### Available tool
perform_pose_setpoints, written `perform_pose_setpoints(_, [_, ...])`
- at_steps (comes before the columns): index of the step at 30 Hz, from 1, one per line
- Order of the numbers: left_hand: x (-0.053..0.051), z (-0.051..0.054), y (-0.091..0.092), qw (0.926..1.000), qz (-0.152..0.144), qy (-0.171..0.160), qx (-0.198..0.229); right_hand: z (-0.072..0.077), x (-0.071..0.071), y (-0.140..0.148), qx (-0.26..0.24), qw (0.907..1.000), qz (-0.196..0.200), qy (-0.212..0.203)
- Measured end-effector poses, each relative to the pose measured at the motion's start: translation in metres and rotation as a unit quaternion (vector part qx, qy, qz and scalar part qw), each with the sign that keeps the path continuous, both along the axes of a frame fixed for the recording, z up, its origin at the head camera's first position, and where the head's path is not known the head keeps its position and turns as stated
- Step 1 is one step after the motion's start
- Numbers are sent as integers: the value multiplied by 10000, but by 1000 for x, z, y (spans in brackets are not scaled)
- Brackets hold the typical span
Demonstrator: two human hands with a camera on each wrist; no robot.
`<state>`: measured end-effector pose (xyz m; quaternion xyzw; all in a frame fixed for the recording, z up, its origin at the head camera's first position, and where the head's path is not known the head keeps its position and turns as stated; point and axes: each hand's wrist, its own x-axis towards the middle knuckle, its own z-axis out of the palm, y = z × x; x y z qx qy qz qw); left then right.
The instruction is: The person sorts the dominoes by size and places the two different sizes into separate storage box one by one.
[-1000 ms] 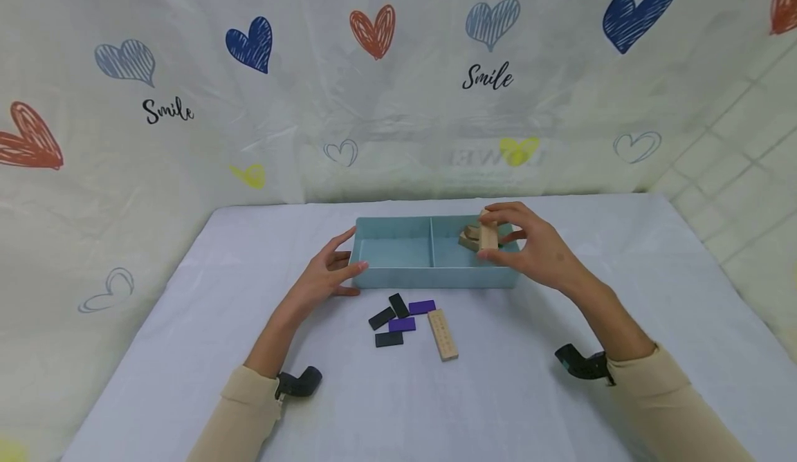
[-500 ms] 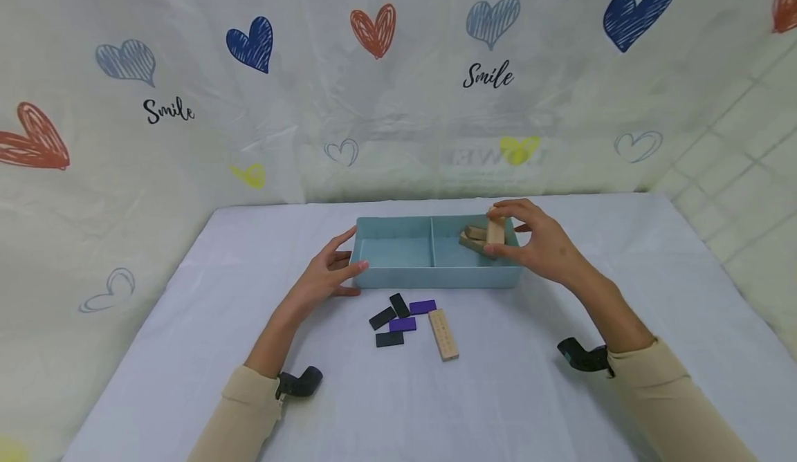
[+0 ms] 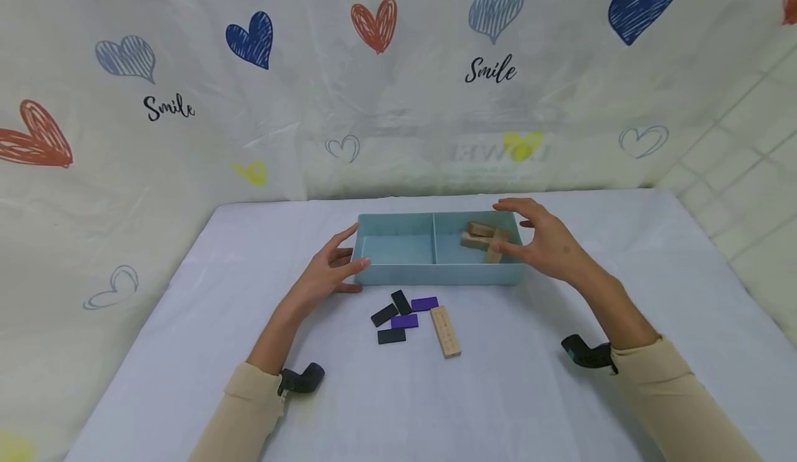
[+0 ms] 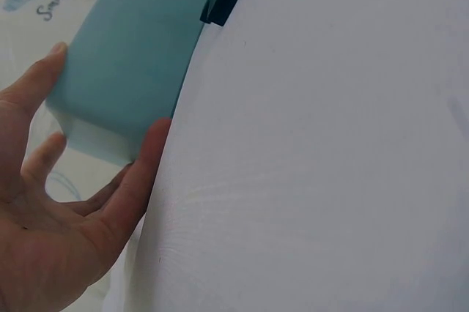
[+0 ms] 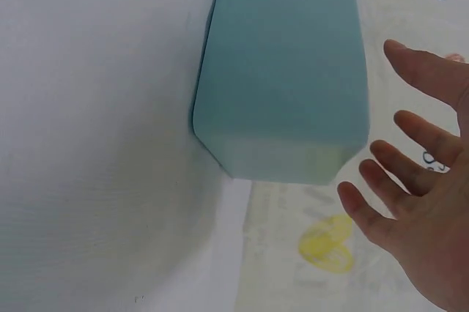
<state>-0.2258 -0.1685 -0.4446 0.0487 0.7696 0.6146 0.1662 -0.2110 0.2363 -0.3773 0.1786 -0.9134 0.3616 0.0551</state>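
Holds the blue box point(image 3: 436, 275) by its left end with the left hand point(image 3: 324, 272), with the thumb on the near rim and the other fingers round the end. Has a thin wall point(image 3: 433, 239) across the middle of the box. Has some wooden blocks point(image 3: 476, 242) in the right part, with one set crosswise at the ends of the others. Has the right hand point(image 3: 548, 244) at the right end of the box, with the fingers spread wide, gripping nothing. Has the thumb just by the crosswise block; cannot tell if touching.

On the white table point(image 3: 498, 393), near the front of the box, has three black pieces point(image 3: 391, 337) and two purple pieces point(image 3: 405, 321) close together, with a long wooden block point(image 3: 445, 332) lying flat just to their right. Wears beige sleeves point(image 3: 679, 400). Has a pale sheet point(image 3: 398, 102) behind, with hearts and "Smile" on it.
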Motion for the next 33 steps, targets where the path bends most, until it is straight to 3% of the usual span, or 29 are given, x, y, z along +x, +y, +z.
perform_pose_setpoints(17, [0, 2, 1, 10000, -31, 44, 2, 5, 6, -6, -158, 9989, 111, 430])
perform_pose_setpoints(33, [1, 3, 2, 10000, 11, 11, -6, 1, 17, -22, -205, 9991, 271, 261])
